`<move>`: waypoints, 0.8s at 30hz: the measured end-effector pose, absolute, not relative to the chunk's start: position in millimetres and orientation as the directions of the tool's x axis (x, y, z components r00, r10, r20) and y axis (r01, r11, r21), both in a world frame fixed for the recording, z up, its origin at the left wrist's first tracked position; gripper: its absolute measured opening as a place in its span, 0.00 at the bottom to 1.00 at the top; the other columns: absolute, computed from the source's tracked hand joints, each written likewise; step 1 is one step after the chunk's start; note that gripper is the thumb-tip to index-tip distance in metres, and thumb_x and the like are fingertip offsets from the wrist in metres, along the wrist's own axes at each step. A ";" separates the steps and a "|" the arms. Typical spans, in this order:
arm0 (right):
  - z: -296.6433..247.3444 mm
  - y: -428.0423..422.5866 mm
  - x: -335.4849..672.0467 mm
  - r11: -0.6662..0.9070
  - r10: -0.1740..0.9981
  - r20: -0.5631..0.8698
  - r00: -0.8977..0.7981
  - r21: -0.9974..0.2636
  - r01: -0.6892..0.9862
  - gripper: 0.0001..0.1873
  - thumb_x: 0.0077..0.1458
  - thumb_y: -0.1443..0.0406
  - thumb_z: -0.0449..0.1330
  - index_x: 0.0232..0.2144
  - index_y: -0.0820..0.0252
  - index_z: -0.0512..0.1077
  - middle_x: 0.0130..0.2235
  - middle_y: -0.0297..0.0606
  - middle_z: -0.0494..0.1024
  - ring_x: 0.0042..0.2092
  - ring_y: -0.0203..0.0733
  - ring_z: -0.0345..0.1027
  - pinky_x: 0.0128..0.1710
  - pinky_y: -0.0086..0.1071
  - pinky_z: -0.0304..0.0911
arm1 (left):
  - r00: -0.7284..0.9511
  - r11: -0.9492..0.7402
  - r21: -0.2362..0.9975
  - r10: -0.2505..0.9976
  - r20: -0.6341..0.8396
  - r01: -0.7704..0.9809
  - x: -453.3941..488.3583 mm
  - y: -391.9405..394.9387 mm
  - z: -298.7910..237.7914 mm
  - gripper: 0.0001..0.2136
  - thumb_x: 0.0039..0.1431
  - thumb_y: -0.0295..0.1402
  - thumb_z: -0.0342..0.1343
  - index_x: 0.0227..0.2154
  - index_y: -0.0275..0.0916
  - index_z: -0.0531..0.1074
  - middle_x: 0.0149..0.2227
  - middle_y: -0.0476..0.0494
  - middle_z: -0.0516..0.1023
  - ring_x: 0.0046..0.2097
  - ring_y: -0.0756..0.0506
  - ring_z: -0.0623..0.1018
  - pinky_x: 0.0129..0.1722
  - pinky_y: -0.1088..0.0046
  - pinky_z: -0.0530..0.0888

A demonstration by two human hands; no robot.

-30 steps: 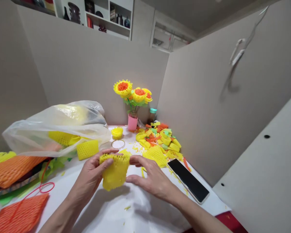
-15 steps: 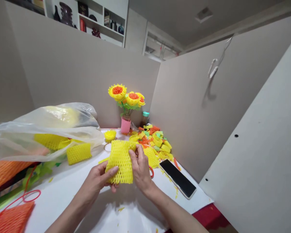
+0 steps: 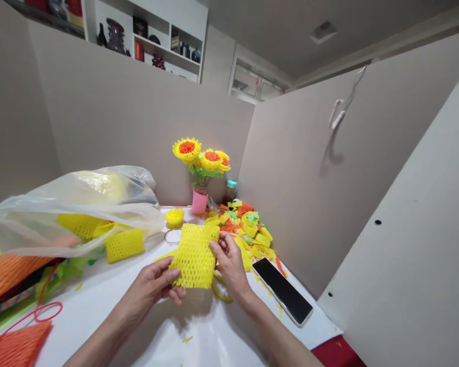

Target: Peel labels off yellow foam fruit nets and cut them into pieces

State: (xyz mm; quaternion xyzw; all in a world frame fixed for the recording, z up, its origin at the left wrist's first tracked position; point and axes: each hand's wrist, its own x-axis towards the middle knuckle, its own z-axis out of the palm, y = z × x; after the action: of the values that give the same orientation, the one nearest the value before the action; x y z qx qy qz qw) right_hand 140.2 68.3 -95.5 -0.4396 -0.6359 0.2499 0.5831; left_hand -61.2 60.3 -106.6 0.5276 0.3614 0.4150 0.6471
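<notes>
At the left of the counter point(image 3: 99, 311), the plastic bag point(image 3: 72, 204) lies as it did a second ago. Beside it the left hand point(image 3: 153, 286) has its fingers point(image 3: 171, 276) closed on the lower corner of the yellow foam net point(image 3: 195, 252). The net was curled low between the hands; now it is lifted and spread flat, its whole mesh face showing. The right hand point(image 3: 229, 265) pinches its right edge, with the phone point(image 3: 282, 290) just beyond.
</notes>
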 end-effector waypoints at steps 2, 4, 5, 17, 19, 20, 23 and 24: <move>-93.6 68.7 144.1 0.511 0.836 0.548 0.041 -0.803 0.308 0.18 0.62 0.61 0.57 0.53 0.60 0.63 0.40 0.39 0.78 0.40 0.41 0.75 0.38 0.32 0.70 | 0.402 0.071 0.990 0.915 -0.017 -0.120 -62.8 63.7 -109.7 0.11 0.64 0.37 0.60 0.45 0.38 0.74 0.40 0.47 0.80 0.33 0.47 0.80 0.33 0.65 0.80; -89.9 67.0 147.2 0.540 0.808 0.589 0.025 -0.757 0.368 0.25 0.60 0.62 0.60 0.58 0.58 0.61 0.49 0.44 0.77 0.50 0.45 0.73 0.46 0.37 0.70 | 0.395 0.032 0.995 0.919 0.008 -0.096 -65.0 66.6 -113.8 0.12 0.64 0.38 0.61 0.46 0.38 0.74 0.43 0.45 0.81 0.38 0.45 0.81 0.38 0.61 0.80; -87.9 65.4 148.3 0.558 0.789 0.614 0.012 -0.725 0.403 0.26 0.59 0.63 0.60 0.59 0.56 0.62 0.53 0.45 0.76 0.54 0.47 0.71 0.50 0.40 0.68 | 0.389 0.016 0.996 0.921 0.021 -0.092 -66.0 67.5 -115.7 0.13 0.64 0.38 0.61 0.47 0.38 0.74 0.46 0.44 0.80 0.41 0.43 0.81 0.42 0.58 0.80; -80.4 42.1 148.1 0.728 0.535 0.825 -0.182 -0.341 0.595 0.06 0.59 0.71 0.57 0.37 0.56 0.70 0.49 0.42 0.78 0.51 0.48 0.68 0.54 0.45 0.61 | 0.289 -0.006 0.998 0.957 0.022 -0.056 -67.2 66.8 -116.7 0.14 0.63 0.40 0.61 0.47 0.38 0.75 0.45 0.44 0.81 0.43 0.41 0.81 0.45 0.55 0.79; -81.8 39.6 147.9 0.732 0.541 0.816 -0.204 -0.337 0.592 0.05 0.57 0.70 0.56 0.36 0.56 0.69 0.43 0.42 0.79 0.46 0.48 0.70 0.49 0.44 0.63 | 0.234 -0.005 0.998 0.972 0.019 -0.063 -67.6 65.4 -113.8 0.13 0.63 0.40 0.61 0.45 0.38 0.75 0.44 0.44 0.80 0.41 0.42 0.81 0.42 0.58 0.79; -82.9 39.0 147.5 0.725 0.557 0.805 -0.205 -0.351 0.593 0.04 0.57 0.69 0.55 0.36 0.57 0.68 0.40 0.41 0.79 0.43 0.47 0.71 0.47 0.43 0.64 | 0.209 -0.008 0.997 0.978 0.023 -0.071 -67.4 63.9 -111.8 0.12 0.63 0.39 0.61 0.45 0.38 0.75 0.44 0.44 0.80 0.41 0.43 0.81 0.41 0.59 0.79; -87.4 39.8 145.0 0.665 0.647 0.744 -0.166 -0.445 0.600 0.05 0.58 0.66 0.56 0.39 0.58 0.68 0.36 0.39 0.78 0.38 0.44 0.73 0.40 0.37 0.67 | 0.153 -0.022 0.995 0.988 0.037 -0.101 -65.1 57.7 -105.4 0.12 0.64 0.39 0.60 0.45 0.38 0.74 0.44 0.44 0.79 0.40 0.44 0.80 0.39 0.61 0.80; -89.1 40.8 144.0 0.640 0.679 0.719 -0.151 -0.478 0.601 0.07 0.59 0.65 0.58 0.41 0.58 0.68 0.37 0.39 0.79 0.37 0.43 0.74 0.38 0.35 0.68 | 0.145 -0.023 0.994 0.989 0.039 -0.106 -64.1 55.9 -103.8 0.12 0.64 0.39 0.60 0.45 0.38 0.74 0.43 0.45 0.79 0.38 0.44 0.80 0.38 0.62 0.80</move>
State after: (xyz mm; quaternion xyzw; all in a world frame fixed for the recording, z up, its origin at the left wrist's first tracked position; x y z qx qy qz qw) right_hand 144.0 40.8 -89.1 -0.4224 -0.7576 0.0392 0.4960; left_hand -64.1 55.9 -103.8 0.5164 0.4272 0.4949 0.5531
